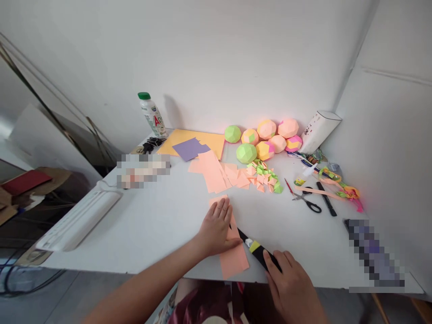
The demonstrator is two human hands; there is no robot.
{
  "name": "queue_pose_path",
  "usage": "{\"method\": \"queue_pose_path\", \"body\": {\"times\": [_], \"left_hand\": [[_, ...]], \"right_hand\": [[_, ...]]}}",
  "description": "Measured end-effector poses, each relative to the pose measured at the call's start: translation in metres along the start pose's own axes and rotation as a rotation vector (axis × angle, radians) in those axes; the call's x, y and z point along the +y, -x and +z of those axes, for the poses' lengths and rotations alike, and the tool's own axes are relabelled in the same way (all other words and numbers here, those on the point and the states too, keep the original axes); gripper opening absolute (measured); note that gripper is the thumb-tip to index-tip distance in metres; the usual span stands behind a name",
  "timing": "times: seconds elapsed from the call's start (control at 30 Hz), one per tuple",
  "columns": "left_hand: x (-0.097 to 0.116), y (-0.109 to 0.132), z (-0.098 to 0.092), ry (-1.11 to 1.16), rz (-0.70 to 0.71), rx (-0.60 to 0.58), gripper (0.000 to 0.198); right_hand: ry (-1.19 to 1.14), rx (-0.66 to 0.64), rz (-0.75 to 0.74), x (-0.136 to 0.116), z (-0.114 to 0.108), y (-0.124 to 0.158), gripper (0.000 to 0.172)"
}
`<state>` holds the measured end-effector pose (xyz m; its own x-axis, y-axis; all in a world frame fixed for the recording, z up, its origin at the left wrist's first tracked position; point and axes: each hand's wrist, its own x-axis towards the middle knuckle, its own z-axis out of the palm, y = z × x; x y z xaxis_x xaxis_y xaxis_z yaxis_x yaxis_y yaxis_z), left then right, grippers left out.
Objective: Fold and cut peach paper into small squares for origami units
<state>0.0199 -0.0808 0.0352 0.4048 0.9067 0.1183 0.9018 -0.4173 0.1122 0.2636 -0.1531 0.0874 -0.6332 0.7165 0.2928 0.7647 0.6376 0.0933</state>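
My left hand (218, 225) lies flat, fingers stretched out, on a peach paper strip (232, 263) near the table's front edge. My right hand (286, 279) is wrapped round the black and yellow handle of a utility knife (254, 247). The knife's dark blade points up and left to the strip's right edge, close to my left thumb; part of it is hidden. Beyond my left hand lie more peach paper pieces (212, 173). A heap of small folded peach and green paper pieces (263, 175) sits to their right.
Several faceted paper balls (246, 153) stand by the back wall. At the right lie scissors (308, 202), a glue bottle (305, 174) and a black stick-like tool (326, 199). Purple paper (191, 148), a green-capped bottle (153, 117) and a long white device (83, 220) are farther left.
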Motion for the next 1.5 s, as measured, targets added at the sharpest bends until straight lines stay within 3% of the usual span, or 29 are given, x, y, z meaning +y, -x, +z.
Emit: {"method": "queue_pose_path", "body": {"times": [0.27, 0.57, 0.87, 1.2, 1.5], "left_hand": [[-0.001, -0.004, -0.005, -0.006, -0.034, -0.035, 0.112], [-0.004, -0.004, 0.005, 0.040, -0.035, 0.019, 0.115], [-0.004, -0.004, 0.007, 0.025, -0.043, 0.029, 0.114], [-0.003, -0.003, 0.005, 0.005, -0.024, 0.036, 0.109], [-0.009, -0.002, 0.021, -0.064, 0.034, 0.106, 0.102]], "right_hand": [[0.048, -0.039, 0.032, 0.000, 0.013, -0.030, 0.035], [0.066, -0.046, 0.044, 0.001, 0.023, -0.045, 0.034], [0.043, -0.144, 0.128, -0.001, 0.026, -0.074, 0.036], [0.004, -0.105, 0.172, 0.006, 0.038, -0.092, 0.036], [-0.013, -0.020, 0.247, 0.007, 0.043, -0.096, 0.034]]}}
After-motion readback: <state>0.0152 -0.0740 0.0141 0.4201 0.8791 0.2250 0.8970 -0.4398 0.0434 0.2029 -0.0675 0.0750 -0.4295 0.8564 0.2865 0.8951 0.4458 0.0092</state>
